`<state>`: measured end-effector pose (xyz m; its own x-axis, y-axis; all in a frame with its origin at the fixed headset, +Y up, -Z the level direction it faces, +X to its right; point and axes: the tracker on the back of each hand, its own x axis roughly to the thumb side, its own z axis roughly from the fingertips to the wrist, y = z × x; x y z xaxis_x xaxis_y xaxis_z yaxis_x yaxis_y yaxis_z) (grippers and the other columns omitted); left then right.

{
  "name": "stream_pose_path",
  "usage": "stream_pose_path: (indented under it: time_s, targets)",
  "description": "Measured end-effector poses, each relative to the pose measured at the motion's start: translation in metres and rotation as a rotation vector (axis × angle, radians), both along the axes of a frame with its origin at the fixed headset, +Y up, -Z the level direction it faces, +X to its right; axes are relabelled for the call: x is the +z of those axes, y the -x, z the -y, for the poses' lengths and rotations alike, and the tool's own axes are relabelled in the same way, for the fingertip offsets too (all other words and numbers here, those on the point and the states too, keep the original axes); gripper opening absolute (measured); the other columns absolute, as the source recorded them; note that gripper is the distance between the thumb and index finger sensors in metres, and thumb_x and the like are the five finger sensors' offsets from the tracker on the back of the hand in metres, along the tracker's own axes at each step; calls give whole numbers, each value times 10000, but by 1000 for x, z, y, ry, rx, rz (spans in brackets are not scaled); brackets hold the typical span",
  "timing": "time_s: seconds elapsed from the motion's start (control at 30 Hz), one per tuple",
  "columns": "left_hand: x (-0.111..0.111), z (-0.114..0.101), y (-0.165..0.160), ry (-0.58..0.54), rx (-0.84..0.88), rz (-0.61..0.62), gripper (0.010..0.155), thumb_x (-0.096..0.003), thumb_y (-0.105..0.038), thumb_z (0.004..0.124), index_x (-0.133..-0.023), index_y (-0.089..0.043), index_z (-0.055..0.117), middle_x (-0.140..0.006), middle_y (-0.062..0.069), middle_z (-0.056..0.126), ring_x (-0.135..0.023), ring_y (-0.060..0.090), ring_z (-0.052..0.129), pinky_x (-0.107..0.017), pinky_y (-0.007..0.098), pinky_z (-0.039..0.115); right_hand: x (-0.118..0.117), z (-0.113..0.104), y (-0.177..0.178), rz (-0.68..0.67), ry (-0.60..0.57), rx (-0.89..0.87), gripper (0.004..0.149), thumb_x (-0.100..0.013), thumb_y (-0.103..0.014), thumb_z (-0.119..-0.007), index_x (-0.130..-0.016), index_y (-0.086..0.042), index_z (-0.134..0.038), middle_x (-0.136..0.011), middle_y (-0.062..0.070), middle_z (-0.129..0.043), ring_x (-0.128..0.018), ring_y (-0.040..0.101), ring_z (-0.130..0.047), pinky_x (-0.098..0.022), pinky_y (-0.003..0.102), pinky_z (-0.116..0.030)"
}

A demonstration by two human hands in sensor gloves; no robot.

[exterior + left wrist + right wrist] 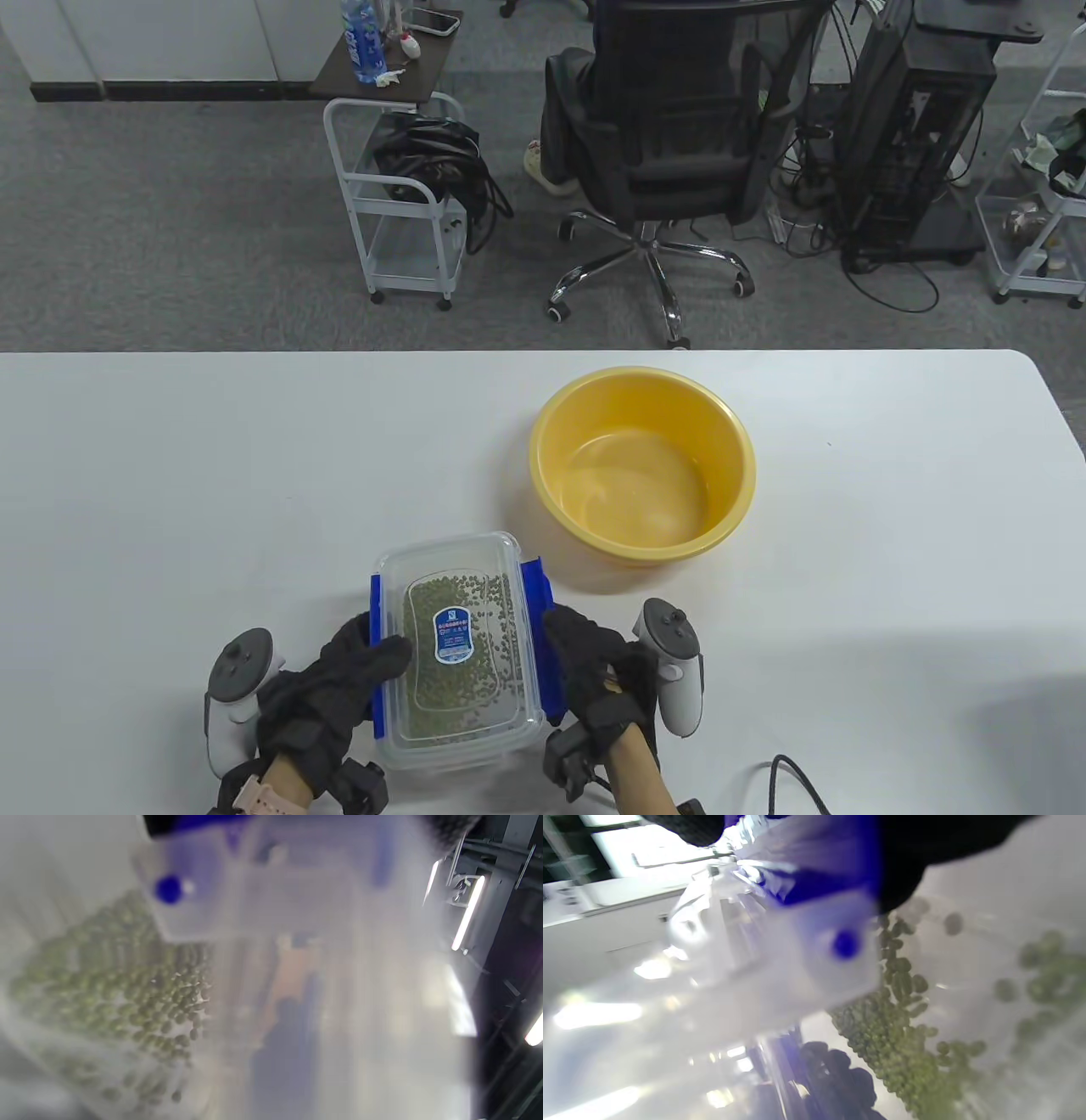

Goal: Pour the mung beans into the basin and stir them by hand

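At lower centre, the left hand (339,679) and right hand (594,671) each gripped a blue clip of the lidded box (462,645) of beans (484,671); the yellow basin (642,463) stood just beyond, upper right.

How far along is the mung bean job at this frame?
Nothing is poured yet: the mung beans sit in the lidded clear container, and the yellow basin holds no beans. In hand: left hand and right hand at the container's blue side clips. Left: opening, pouring, stirring.
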<state>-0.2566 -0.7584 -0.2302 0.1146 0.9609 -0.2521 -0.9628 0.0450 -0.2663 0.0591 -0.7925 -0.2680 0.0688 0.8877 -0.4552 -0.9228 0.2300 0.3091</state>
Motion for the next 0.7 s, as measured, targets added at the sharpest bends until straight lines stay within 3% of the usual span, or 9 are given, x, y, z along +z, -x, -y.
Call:
stream_pose_path:
  time_s: [0.07,0.1,0.17,0.27,0.37,0.5,0.53,0.6,0.7]
  targets:
    - [0,1,0,-5,-19,1,834,-471,-485,835,-1049,-33,438,-837,185,703,-526,206,868,-223,291,895,1,4,-1,9,-34,213,639,-438,-460,-664,-922,-248,-304,-831,151,-534,-576,318,-757,-318,370,-816]
    - [1,1,0,10,7,1,834,-474,-484,834,-1049,-31,435,-838,187,699,-528,208,865,-223,292,893,4,8,-1,-10,-61,350,643,-404,-555,-600,-912,-253,-347,-851,106,-610,-584,284,-832,-276,320,-871]
    - [0,1,1,11,25,8,831,-476,-481,834,-1050,-28,439,-840,194,701,-528,214,864,-222,295,889,8,12,7,-76,-54,241,613,-408,-585,-515,-904,-232,-447,-821,109,-729,-555,283,-909,-258,303,-907]
    - [2,3,5,4,88,-6,780,-511,-468,795,-1051,-21,453,-840,208,706,-529,222,871,-222,292,898,11,17,15,-154,111,-91,586,-451,-497,-529,-919,-234,-292,-892,132,-577,-614,337,-801,-347,400,-810]
    - [2,0,6,16,243,1,712,-541,-393,777,-1054,8,488,-847,265,705,-558,315,875,-252,379,914,11,15,16,-117,32,-17,568,-453,-489,-519,-920,-275,-276,-859,96,-602,-537,283,-811,-314,340,-829]
    - [1,-1,12,-5,261,-24,624,-537,-336,730,-1018,36,588,-802,260,817,-533,316,970,-235,364,988,10,3,12,-93,-69,42,567,-450,-465,-490,-916,-236,-263,-829,127,-625,-487,262,-838,-268,303,-859]
    - [-2,6,11,-5,383,-23,576,-541,-343,720,-1004,-7,648,-776,190,869,-506,237,1015,-217,287,1025,11,6,15,-88,-70,32,563,-445,-475,-490,-916,-232,-299,-815,100,-687,-474,217,-898,-254,256,-910]
    - [-3,9,11,75,592,-12,568,-560,-263,735,-1026,36,606,-798,270,789,-535,349,939,-251,405,965,12,4,19,-101,-63,-61,567,-454,-475,-477,-914,-237,-245,-837,110,-635,-503,229,-863,-285,268,-888]
    - [-4,7,19,43,323,-37,656,-557,-186,718,-1103,-20,394,-975,292,600,-678,384,801,-392,425,879,11,3,21,-75,-121,38,568,-451,-459,-490,-913,-224,-258,-829,128,-643,-493,245,-866,-273,284,-888]
